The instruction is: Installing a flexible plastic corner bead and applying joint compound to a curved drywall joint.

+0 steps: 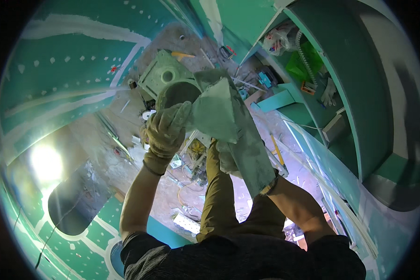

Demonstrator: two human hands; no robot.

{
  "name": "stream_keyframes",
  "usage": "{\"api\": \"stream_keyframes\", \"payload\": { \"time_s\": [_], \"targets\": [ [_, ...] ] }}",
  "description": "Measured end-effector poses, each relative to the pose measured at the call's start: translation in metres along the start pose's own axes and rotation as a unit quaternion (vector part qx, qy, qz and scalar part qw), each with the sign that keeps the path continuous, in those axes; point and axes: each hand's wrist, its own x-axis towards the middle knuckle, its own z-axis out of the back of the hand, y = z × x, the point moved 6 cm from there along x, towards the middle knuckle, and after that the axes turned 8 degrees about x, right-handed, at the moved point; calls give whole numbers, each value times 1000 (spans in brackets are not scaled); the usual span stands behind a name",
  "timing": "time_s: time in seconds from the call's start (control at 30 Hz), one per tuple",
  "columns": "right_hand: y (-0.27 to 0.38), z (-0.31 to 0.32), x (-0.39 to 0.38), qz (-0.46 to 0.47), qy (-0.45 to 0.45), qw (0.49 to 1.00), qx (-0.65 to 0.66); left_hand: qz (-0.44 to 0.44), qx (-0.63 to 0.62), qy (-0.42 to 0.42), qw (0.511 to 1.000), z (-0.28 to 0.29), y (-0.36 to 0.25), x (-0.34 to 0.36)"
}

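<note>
My left hand (pixel 164 129), in a dusty work glove, is closed on the near end of a pale grey-green angular piece (pixel 213 110), perhaps a plaster-covered tool; I cannot make out which. Behind that piece a long, flat grey-green strip (pixel 252 158) slants down to the right. My right hand (pixel 227 158), also gloved, is closed on the strip from its left side, with most of the fingers hidden. Just beyond my left hand is a round dark container (pixel 170 95) beside the green-grey platform (pixel 149 79) with a round hole, likely a stepladder top.
Taped green plasterboard walls (pixel 70 60) curve around me. At right, a recessed shelf (pixel 302 112) holds bags and gloves. The dusty floor (pixel 98 121) far below carries tools, cables and offcuts. A bright lamp (pixel 46 161) glows at left near a dark cut-out (pixel 72 205).
</note>
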Motion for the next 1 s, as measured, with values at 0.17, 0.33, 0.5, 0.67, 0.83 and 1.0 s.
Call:
{"api": "stream_keyframes", "payload": {
  "time_s": [0.17, 0.33, 0.5, 0.67, 0.83, 1.0],
  "targets": [
    [-11, -53, -23, -167, 364, 913, 77, -40, -8, 34, 999, 7, 11, 12],
    [4, -67, -61, -139, 283, 947, 58, -94, 17, 56, 994, 9, 18, 21],
    [14, -109, -99, -111, 216, 969, 40, 20, 20, 192, 981, 5, 36, -12],
    [41, -90, -123, 11, 2, 1000, -7, 413, -455, 303, 729, -17, -12, -31],
    [11, -72, -125, -50, 101, 994, 15, 269, -556, 466, 634, -3, -72, 58],
    [-19, -58, -124, -123, 230, 963, 66, 289, -472, 568, 609, -10, -38, 51]
  ]
}}
